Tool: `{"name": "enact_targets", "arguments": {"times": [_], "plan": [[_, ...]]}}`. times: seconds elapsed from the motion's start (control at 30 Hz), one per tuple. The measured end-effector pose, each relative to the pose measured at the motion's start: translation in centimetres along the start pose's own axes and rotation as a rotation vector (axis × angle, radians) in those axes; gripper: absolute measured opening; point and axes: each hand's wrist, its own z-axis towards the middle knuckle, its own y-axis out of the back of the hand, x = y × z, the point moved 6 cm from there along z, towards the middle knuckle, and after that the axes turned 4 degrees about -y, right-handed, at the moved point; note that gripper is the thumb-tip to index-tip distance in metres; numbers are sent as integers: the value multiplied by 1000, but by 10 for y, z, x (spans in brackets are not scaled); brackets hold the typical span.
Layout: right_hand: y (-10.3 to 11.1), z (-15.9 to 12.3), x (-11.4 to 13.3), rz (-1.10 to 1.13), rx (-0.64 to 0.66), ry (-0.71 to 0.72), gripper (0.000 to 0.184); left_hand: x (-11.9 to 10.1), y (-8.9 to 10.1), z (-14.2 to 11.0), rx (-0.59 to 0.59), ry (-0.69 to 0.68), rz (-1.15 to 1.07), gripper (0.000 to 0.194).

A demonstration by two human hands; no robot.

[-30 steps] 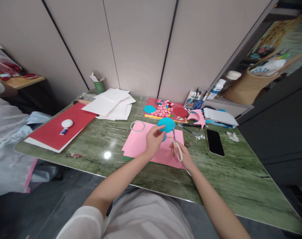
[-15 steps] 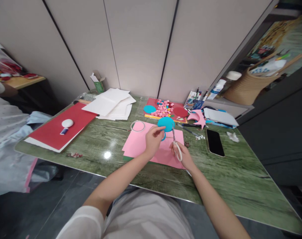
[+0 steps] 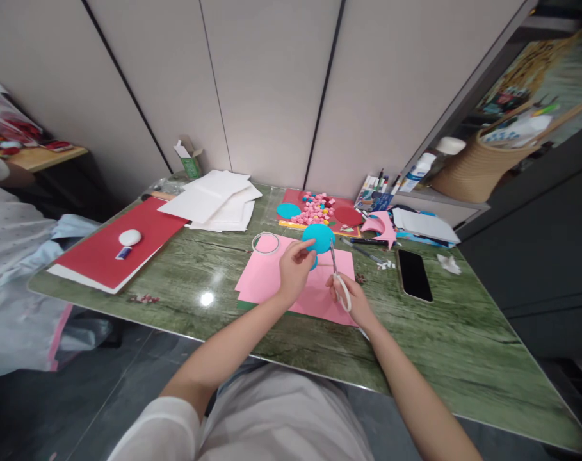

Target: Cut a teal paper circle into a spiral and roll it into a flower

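Clamped on the near-left edge of a blue disc (image 3: pixel 318 237), the left hand (image 3: pixel 294 269) is holding it over the far part of the pink paper (image 3: pixel 262 275), the curled fingers partly hiding one another. Just below the disc, a smaller bit of blue (image 3: pixel 314 261) is peeking out beside those fingers, which are covering any join between the two. Above the pink paper's right half, the right hand (image 3: pixel 351 298) is gripping white-handled scissors (image 3: pixel 347 296), mostly hiding one loop; whether the thin blades are biting the disc's right edge, I cannot tell. On the pink paper's far-left corner, a pale ring (image 3: pixel 266 252) is lying flat. Under its near edge, a green sheet (image 3: pixel 246 305) is showing only as a strip. Far to its left, another person (image 3: pixel 22 256) is appearing, cut off by the view's border.
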Motion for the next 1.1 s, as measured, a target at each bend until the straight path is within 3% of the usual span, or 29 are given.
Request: {"name": "enact_targets", "arguments": {"times": [1.1], "plan": [[-2,1,-3,0,-14,0,32,0,0,0,19,-7,16,23]]}}
